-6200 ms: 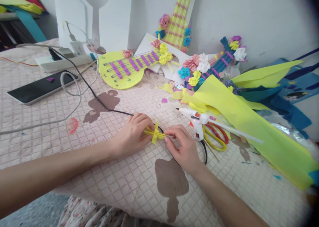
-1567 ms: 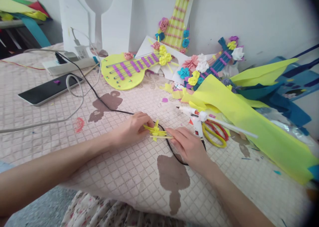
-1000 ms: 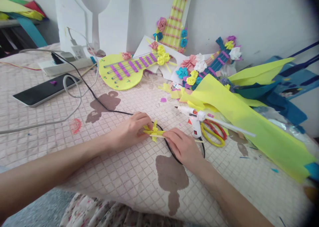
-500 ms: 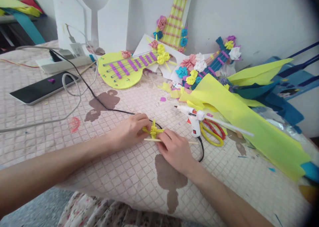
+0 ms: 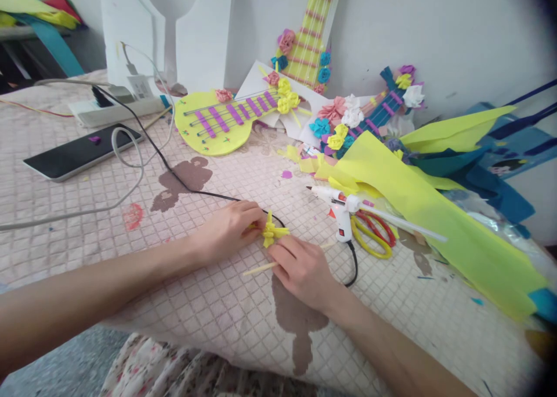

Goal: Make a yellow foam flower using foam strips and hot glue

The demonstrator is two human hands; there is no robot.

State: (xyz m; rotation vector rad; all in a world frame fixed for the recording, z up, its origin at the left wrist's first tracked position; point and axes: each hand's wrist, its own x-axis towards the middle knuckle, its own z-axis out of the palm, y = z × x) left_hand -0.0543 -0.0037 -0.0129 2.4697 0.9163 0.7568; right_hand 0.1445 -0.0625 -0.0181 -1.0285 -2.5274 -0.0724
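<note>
My left hand (image 5: 237,226) is closed, its fingertips pinching the left end of a small yellow crossed piece (image 5: 270,231) that looks like crepe paper wrapped over thin sticks. Just right of it, my right hand (image 5: 300,268) is closed around a thin wooden stick (image 5: 259,269). One end of the stick juts out at lower left, the other past the knuckles at upper right. The right fingertips lie close against the yellow piece; whether they also grip it I cannot tell.
A white glue gun (image 5: 342,208) stands right of my hands, beside scissors (image 5: 372,237) with yellow and red handles. Behind lies a yellow paper guitar (image 5: 213,136). A long yellow crepe sheet (image 5: 435,217) covers the right. A phone (image 5: 82,152) and power strip (image 5: 117,111) sit left.
The stick in my right hand has turned, its left end swinging down towards me, away from the yellow piece. The yellow piece has tilted slightly. My left hand keeps its hold.
</note>
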